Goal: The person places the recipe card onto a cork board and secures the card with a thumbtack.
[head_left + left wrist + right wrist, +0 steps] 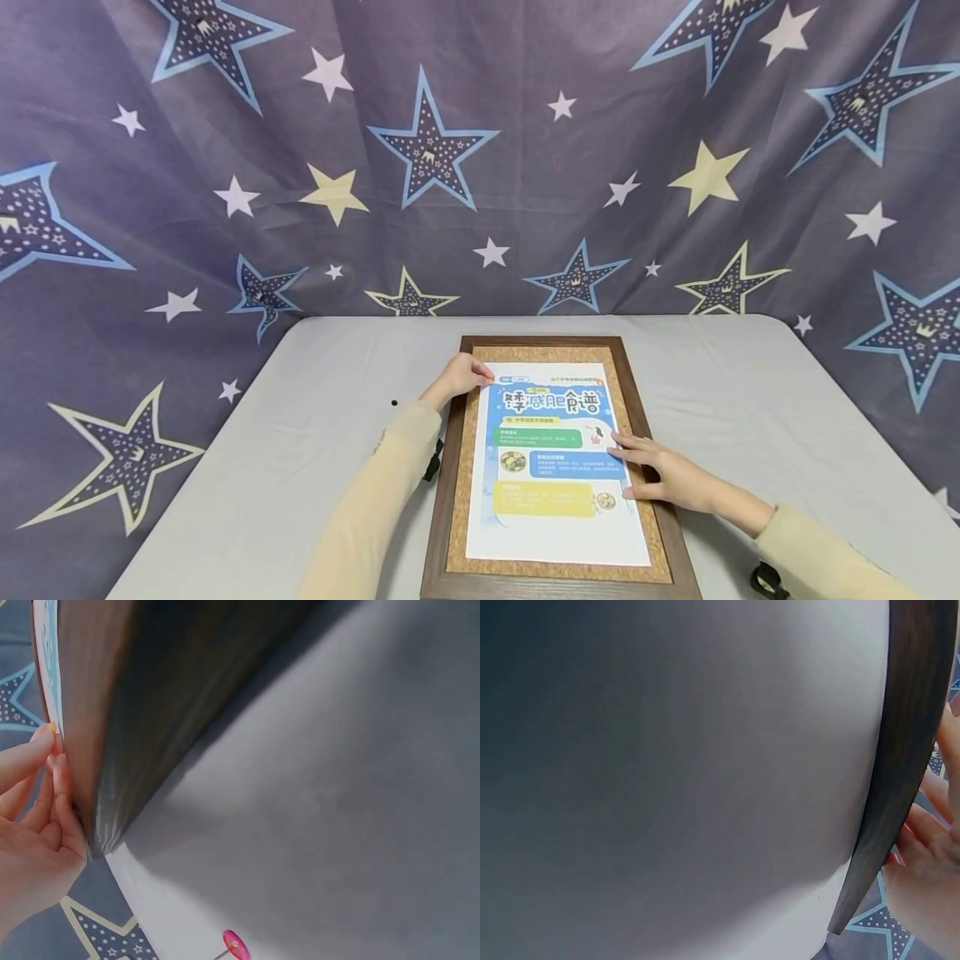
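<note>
A printed poster point(558, 533) with blue, green and yellow blocks lies on a brown-framed cork board point(459, 533). At its upper left corner, my left hand point(459, 377) pinches a small orange-yellow thumbtack point(51, 727) between thumb and finger. Whether its point is in the cork is hidden. My right hand point(667, 473) rests with spread fingers on the poster's right edge, across the frame. An orange spot, perhaps another tack point(599, 382), shows at the poster's upper right corner. In the right wrist view, the frame point(911, 712) hides part of the right fingers.
A pink thumbtack point(235, 945) lies on the pale tablecloth point(337, 825) beside the board. In the head view, a small dark spot point(394, 402) shows on the cloth left of the board. A star-patterned curtain point(450, 242) hangs behind the table.
</note>
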Action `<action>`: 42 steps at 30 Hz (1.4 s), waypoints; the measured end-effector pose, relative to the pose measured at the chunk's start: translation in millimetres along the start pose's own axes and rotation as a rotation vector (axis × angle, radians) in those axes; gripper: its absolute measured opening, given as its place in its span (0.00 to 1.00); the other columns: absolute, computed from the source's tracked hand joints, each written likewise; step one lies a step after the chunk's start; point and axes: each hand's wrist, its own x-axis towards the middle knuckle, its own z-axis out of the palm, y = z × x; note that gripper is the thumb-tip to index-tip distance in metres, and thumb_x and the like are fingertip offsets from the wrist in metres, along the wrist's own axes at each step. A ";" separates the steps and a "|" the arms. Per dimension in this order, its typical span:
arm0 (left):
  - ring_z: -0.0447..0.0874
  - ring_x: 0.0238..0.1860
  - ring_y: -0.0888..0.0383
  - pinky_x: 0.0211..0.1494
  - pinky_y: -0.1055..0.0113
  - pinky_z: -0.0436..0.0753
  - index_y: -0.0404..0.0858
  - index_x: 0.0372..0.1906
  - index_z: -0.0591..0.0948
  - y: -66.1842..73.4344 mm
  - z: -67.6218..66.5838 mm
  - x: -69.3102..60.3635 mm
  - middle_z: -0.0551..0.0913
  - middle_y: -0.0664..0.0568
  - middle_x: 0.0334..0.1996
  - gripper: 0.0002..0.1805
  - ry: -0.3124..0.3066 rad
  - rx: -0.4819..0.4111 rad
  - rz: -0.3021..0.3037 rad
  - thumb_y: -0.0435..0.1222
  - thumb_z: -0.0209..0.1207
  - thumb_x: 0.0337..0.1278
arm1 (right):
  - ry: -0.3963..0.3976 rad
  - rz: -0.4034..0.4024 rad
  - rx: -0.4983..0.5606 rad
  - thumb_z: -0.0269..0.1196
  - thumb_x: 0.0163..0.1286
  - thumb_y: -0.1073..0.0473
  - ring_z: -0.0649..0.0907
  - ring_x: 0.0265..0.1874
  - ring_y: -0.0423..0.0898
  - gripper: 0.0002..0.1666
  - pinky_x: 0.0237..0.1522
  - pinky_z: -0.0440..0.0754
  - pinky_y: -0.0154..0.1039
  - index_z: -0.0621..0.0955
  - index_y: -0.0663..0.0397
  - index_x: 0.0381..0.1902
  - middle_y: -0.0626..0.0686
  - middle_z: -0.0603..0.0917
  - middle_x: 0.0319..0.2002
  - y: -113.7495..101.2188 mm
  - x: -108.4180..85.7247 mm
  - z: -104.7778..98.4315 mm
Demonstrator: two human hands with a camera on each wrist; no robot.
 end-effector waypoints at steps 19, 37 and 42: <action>0.77 0.24 0.63 0.29 0.69 0.76 0.54 0.21 0.84 -149.9 63.6 105.7 0.82 0.63 0.22 0.04 -0.010 0.055 -0.037 0.46 0.66 0.40 | -0.009 0.013 0.027 0.59 0.57 0.44 0.62 0.58 0.66 0.37 0.51 0.63 0.61 0.70 0.65 0.56 0.66 0.63 0.60 -2.2 -0.6 -0.9; 0.78 0.18 0.58 0.22 0.66 0.77 0.56 0.19 0.83 -191.7 79.9 137.7 0.82 0.64 0.20 0.05 0.003 0.037 -0.100 0.47 0.69 0.34 | 0.003 -0.002 0.008 0.60 0.56 0.46 0.63 0.57 0.66 0.36 0.50 0.64 0.61 0.70 0.66 0.56 0.67 0.64 0.59 -4.1 0.4 -1.6; 0.79 0.19 0.56 0.22 0.64 0.77 0.55 0.20 0.84 -209.0 88.4 152.0 0.82 0.62 0.21 0.04 0.004 0.042 -0.125 0.45 0.68 0.36 | 0.003 -0.002 0.001 0.60 0.57 0.46 0.63 0.57 0.66 0.36 0.50 0.64 0.60 0.71 0.65 0.56 0.67 0.64 0.60 -2.2 0.6 -0.6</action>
